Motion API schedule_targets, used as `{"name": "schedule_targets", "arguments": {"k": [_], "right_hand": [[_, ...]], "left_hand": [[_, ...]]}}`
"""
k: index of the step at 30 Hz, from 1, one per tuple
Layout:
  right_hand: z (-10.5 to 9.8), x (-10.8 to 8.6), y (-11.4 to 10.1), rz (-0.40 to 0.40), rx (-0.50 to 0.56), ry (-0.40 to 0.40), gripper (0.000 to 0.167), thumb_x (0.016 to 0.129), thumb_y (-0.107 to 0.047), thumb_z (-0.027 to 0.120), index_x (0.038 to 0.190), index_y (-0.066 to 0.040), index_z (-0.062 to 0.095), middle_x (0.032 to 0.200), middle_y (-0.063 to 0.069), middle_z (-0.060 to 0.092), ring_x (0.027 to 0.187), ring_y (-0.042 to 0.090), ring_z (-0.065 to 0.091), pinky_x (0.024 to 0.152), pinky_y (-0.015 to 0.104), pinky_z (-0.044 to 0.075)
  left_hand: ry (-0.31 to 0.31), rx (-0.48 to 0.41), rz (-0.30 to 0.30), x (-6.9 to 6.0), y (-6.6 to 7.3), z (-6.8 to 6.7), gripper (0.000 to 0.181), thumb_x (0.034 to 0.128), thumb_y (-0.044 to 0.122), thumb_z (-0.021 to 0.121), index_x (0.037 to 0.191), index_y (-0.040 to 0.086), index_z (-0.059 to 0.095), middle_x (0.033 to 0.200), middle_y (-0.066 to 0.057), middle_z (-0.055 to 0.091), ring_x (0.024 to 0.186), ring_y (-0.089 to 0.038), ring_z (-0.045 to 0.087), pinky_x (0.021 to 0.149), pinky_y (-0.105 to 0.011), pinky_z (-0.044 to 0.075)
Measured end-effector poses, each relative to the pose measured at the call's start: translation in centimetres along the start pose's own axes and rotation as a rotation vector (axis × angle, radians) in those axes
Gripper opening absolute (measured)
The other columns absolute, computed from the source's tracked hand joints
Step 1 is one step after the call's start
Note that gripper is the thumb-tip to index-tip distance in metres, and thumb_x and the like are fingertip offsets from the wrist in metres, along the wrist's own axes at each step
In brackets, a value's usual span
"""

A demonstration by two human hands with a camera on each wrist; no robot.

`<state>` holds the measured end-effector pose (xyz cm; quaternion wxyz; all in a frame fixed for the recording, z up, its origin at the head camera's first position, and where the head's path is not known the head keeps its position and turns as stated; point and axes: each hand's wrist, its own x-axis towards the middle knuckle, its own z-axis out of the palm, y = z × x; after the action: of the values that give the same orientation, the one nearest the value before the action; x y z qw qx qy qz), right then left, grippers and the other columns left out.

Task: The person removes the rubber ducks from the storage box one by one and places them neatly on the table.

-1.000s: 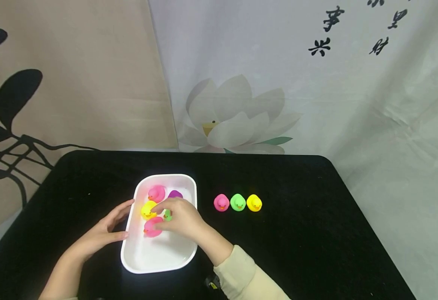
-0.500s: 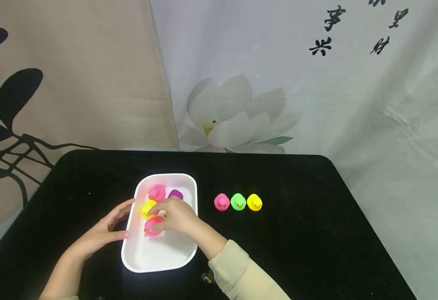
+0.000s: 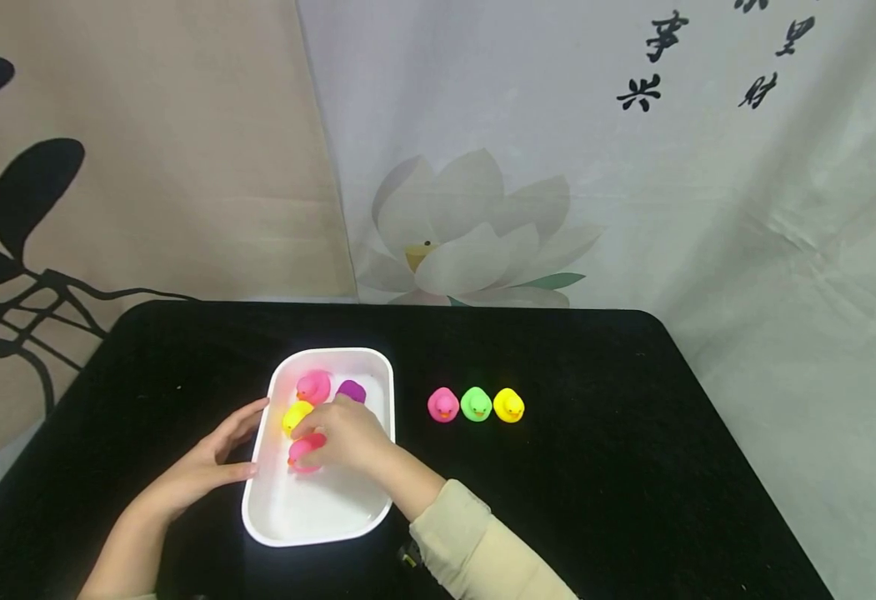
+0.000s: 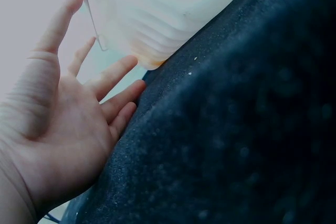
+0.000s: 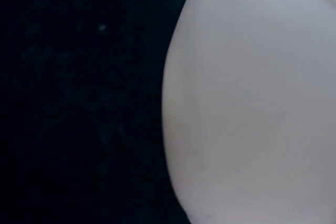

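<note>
A white tray (image 3: 317, 521) holds several rubber ducks on the black table. My right hand (image 3: 347, 433) reaches over its right side, thumb and fingers around the nearest pink rubber duck (image 3: 302, 454). Just beyond those fingers sits a yellow duck (image 3: 297, 415), partly covered. Farther back are another pink duck (image 3: 313, 386) and a purple duck (image 3: 351, 390), its front hidden by the hand. At the tray's left edge my left hand (image 3: 201, 467) rests its fingertips. The left wrist view shows this left hand (image 4: 68, 119) with spread fingers, its thumb at the rim.
Right of the tray, a pink duck (image 3: 443, 405), a green duck (image 3: 476, 405) and a yellow duck (image 3: 508, 406) stand side by side on the black table (image 3: 618, 483). A printed cloth (image 3: 708, 183) hangs behind. The right wrist view shows mostly the tray's wall (image 5: 252, 103).
My right hand has shifted slightly left and closed in around the near pink duck. A green duck seen under it earlier is now hidden. The left hand and the tray stay put.
</note>
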<state>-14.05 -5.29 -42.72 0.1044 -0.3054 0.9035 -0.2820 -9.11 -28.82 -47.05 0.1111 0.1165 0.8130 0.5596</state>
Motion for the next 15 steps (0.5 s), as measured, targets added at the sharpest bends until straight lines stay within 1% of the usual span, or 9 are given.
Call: {"name": "schedule_targets", "arguments": {"k": [4,8,15], "right_hand": [[0.1,0.04,-0.14,0.01,-0.027,0.005,0.042,0.068,-0.038,0.084,0.108,-0.03,0.074,0.088,-0.025,0.062,0.09,-0.004,0.052,0.075,0.011,0.042],[0.09,0.03,-0.19,-0.004,-0.057,0.007,0.043,0.068,-0.039,0.084,0.109,-0.029,0.073,0.089,-0.024,0.063,0.09,-0.004,0.053,0.077,0.012,0.042],[0.02,-0.09,-0.11,0.002,-0.043,0.011,0.043,0.068,-0.04,0.084,0.109,-0.029,0.073,0.089,-0.024,0.063,0.09,-0.004,0.053,0.075,0.012,0.042]], "left_hand": [[0.0,-0.001,0.001,0.0,0.06,-0.02,0.08,0.0834,0.019,0.068,0.15,0.016,0.023,0.15,-0.021,0.027,0.129,-0.049,0.026,0.09,-0.076,0.027],[0.0,-0.003,0.003,-0.01,0.1,-0.04,0.08,0.0833,0.019,0.068,0.15,0.016,0.023,0.15,-0.021,0.027,0.129,-0.049,0.026,0.09,-0.076,0.027],[0.001,-0.006,-0.002,0.03,0.09,0.02,0.08,0.0831,0.019,0.069,0.15,0.016,0.024,0.151,-0.022,0.026,0.129,-0.049,0.025,0.089,-0.076,0.029]]}}
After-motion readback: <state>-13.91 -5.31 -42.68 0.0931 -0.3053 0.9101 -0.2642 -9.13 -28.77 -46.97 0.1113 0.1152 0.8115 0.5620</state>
